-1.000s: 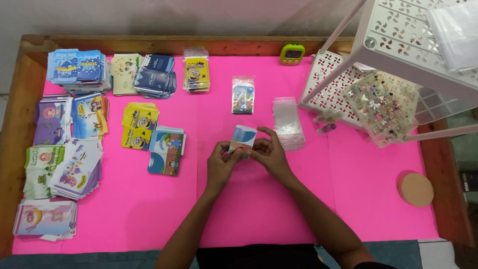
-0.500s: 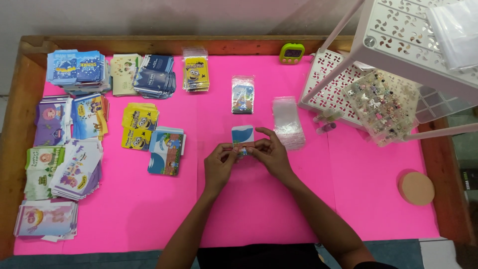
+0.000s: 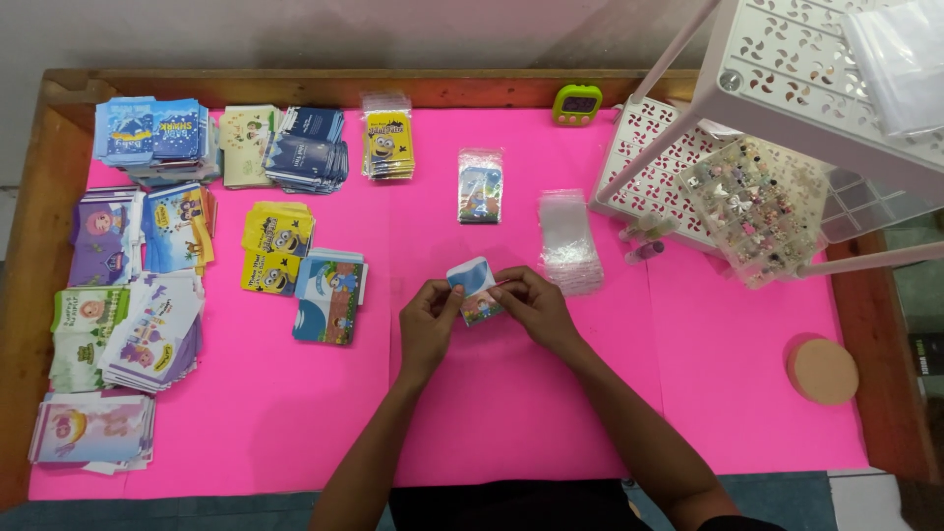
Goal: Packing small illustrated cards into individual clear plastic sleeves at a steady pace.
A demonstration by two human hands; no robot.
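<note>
Both my hands meet over the middle of the pink mat. My left hand and my right hand together pinch a small stack of picture cards, blue on top with a cartoon figure below. The cards are tilted, just above the mat. A pile of clear plastic sleeves lies right beside my right hand. One sleeved card rests farther back on the mat.
Several piles of colourful cards cover the mat's left half. A white perforated rack holding a clear bead box stands at the right. A green timer sits at the back; a round cork coaster lies right.
My hands have shifted slightly toward me with the cards, and the stack has tilted and turned a little between my fingers.
</note>
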